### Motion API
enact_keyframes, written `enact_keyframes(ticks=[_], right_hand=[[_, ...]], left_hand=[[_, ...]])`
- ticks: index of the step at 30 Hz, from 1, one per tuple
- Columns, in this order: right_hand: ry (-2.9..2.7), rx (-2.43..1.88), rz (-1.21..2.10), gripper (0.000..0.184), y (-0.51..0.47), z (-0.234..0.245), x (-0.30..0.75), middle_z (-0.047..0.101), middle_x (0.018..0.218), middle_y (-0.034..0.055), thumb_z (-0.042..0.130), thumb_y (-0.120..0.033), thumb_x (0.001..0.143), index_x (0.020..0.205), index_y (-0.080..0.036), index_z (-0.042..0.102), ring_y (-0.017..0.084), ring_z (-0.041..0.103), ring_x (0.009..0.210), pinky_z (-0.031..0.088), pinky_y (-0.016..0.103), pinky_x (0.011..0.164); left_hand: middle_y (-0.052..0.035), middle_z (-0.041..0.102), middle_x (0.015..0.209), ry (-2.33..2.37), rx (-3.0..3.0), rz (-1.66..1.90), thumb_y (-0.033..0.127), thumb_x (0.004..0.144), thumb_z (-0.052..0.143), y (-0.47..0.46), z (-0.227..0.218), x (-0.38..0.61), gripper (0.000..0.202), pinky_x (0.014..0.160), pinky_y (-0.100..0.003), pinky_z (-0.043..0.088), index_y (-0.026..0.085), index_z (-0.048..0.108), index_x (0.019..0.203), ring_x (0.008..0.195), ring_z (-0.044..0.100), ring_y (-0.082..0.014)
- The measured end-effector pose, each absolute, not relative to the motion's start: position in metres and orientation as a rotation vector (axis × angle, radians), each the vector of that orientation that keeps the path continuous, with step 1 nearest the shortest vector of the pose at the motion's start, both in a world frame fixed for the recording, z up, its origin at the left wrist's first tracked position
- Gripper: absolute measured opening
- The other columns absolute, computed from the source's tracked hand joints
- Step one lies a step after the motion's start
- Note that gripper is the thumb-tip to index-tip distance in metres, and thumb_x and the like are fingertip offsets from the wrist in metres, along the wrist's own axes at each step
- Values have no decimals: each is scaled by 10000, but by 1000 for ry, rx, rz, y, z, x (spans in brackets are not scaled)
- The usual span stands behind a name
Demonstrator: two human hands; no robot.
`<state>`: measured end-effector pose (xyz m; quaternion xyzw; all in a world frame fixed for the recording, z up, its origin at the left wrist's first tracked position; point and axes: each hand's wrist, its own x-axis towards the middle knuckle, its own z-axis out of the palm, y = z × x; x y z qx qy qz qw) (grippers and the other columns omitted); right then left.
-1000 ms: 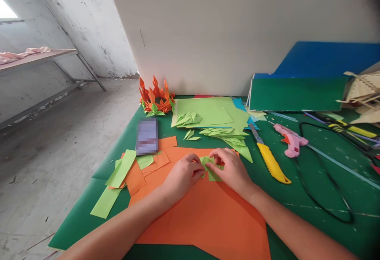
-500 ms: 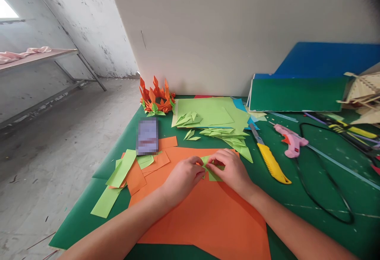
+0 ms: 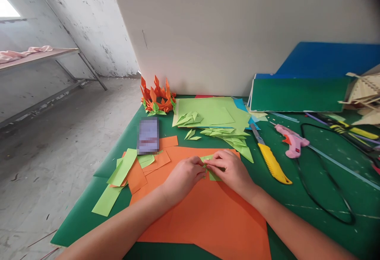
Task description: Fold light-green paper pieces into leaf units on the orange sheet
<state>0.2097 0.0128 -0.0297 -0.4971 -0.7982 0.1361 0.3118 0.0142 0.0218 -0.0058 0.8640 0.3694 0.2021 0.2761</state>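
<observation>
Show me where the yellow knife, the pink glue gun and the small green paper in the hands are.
yellow knife (image 3: 273, 167), head view, middle of its yellow handle.
pink glue gun (image 3: 292, 143), head view, middle of its pink body.
small green paper (image 3: 214, 176), head view, lower edge showing between both hands.

The folded paper piece (image 3: 214, 174) lies on the large sheet (image 3: 208, 216), utility knife (image 3: 270, 161) to its right.
</observation>
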Motion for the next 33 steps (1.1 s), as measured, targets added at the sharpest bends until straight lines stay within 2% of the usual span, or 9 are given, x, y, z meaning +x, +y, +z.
enact_keyframes(ticks=[7, 14, 22, 28, 33], right_hand=[[-2140, -1315, 353, 221, 12, -28, 211, 592, 772, 46, 546, -321, 939, 1035, -313, 744, 200, 534, 780, 419, 316, 660], [-2170, -1319, 346, 220, 13, -29, 212, 567, 766, 45, 557, -289, 931, 1041, -324, 744, 197, 517, 775, 407, 309, 653], [-2070, -1345, 458, 204, 15, -29, 210, 593, 767, 38, 567, -302, 919, 1001, -310, 754, 196, 542, 777, 435, 313, 663], [-1881, -1396, 624, 224, 15, -26, 214, 663, 828, 36, 536, -308, 928, 915, -253, 753, 188, 603, 792, 474, 304, 687], [-2048, -1253, 546, 204, 10, -21, 215, 650, 831, 42, 556, -258, 914, 827, -241, 739, 191, 577, 816, 461, 321, 719]], left_hand=[[-46, 634, 853, 957, 2197, 621, 164, 903, 514, 21, -3, 15, 221, 642, -227, 488, 199, 676, 757, 701, 600, -138], [-49, 615, 991, 956, 2338, 528, 136, 920, 491, 22, -3, 13, 252, 690, -219, 468, 178, 670, 747, 730, 609, -122], [-49, 645, 973, 963, 2451, 452, 149, 939, 455, 21, 0, 14, 311, 697, -230, 449, 185, 672, 720, 722, 604, -134], [-57, 657, 1069, 1028, 2405, 409, 162, 926, 492, 22, 4, 15, 295, 724, -241, 460, 173, 693, 711, 766, 641, -153], [-61, 660, 1071, 1038, 2351, 403, 162, 918, 512, 22, 6, 16, 269, 741, -246, 477, 172, 716, 744, 761, 650, -152]])
